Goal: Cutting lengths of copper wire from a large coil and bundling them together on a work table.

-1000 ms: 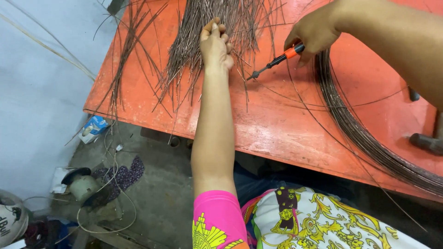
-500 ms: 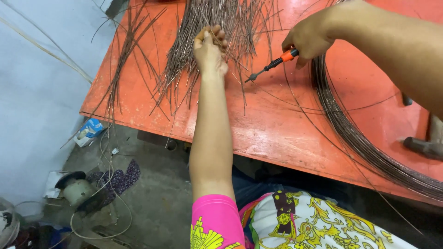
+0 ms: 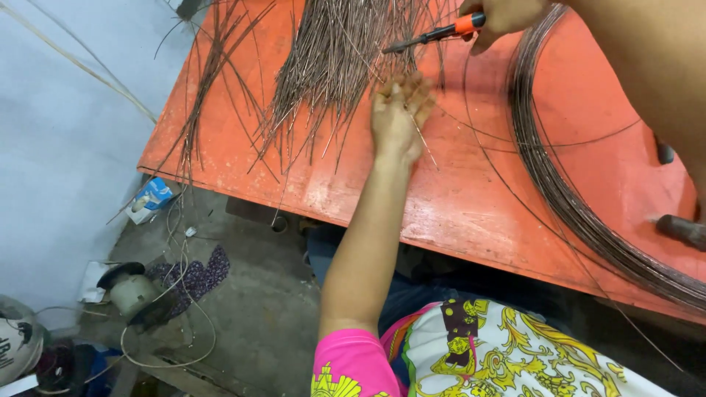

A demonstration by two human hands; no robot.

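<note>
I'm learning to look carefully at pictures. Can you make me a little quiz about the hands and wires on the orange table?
1. True or false: the right hand holds a tool with an orange and black handle.
2. What does the left hand rest on? A) the big wire coil B) the bundle of cut wire pieces C) the floor
3. Fill in: the wire coil lies on the ____ side of the orange table, as the person sees it.

Key: 1 true. 2 B: it lies at the bundle's edge, fingers among the strands. 3 right.
</note>
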